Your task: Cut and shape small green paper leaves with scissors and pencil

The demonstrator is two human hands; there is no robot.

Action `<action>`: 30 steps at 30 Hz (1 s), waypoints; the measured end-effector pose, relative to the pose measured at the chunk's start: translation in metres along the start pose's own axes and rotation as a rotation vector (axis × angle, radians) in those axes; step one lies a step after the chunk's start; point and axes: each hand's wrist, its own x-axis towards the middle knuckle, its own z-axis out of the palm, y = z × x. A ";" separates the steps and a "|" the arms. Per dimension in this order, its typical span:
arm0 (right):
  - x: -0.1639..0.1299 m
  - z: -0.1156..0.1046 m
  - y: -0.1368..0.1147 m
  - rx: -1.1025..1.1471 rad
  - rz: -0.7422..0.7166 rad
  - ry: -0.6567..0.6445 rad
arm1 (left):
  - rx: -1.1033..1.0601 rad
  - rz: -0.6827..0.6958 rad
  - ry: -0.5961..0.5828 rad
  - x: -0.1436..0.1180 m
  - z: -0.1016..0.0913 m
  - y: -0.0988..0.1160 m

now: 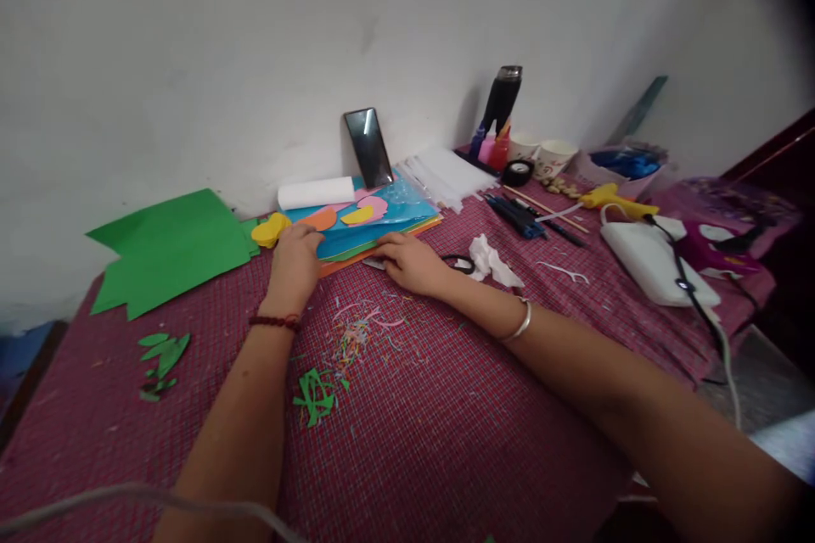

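A stack of coloured paper sheets [375,221], blue on top, lies near the wall with pink, orange and yellow cut-outs on it. My left hand [294,259] rests at the stack's left front corner, fingers curled over its edge, next to a yellow cut-out [270,230]. My right hand [411,261] lies flat on the red checked tablecloth [446,407], touching the stack's front edge. Black-handled scissors [457,261] lie just right of that hand, partly hidden by it.
Green paper sheets [169,246] lie at the left, green scraps [162,361] and paper shreds [347,339] nearer me. A phone [368,148] leans on the wall. Pens [522,216], cups [553,157], a yellow glue gun [611,199], a white box [655,259] and crumpled tissue [493,261] stand at the right.
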 end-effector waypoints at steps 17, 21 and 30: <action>0.004 -0.002 -0.003 -0.079 0.097 -0.094 | -0.054 0.019 -0.017 -0.001 -0.014 0.011; 0.004 -0.002 -0.003 -0.061 0.101 -0.092 | -0.030 0.028 -0.038 0.000 -0.014 0.015; 0.005 -0.003 -0.003 -0.085 0.090 -0.107 | 0.004 0.015 0.081 -0.005 -0.009 0.004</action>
